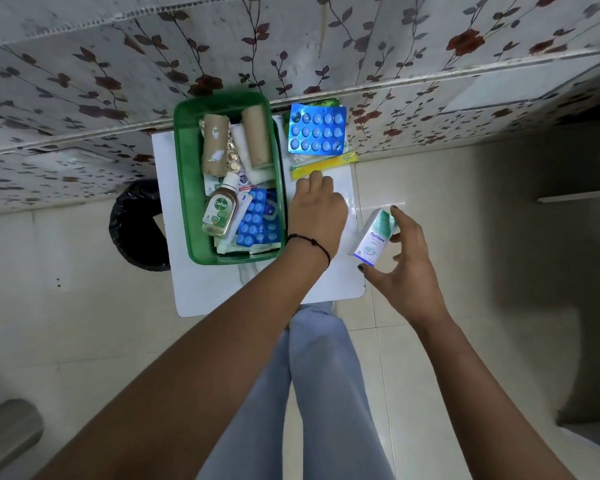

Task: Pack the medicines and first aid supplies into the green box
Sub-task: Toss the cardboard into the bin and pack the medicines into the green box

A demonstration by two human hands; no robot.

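The green box stands on a small white table. Inside it lie two brown bandage rolls, a Dettol bottle and a blue blister pack. To its right on the table rest another blue blister pack and a yellow strip. My left hand hovers over the table beside the box, its fingers curled near the yellow strip; whether it grips anything is hidden. My right hand holds a small white and green medicine carton past the table's right edge.
A black bin stands on the floor left of the table. A flower-patterned wall runs behind it. Pale floor tiles surround the table, and my legs in grey trousers are below it.
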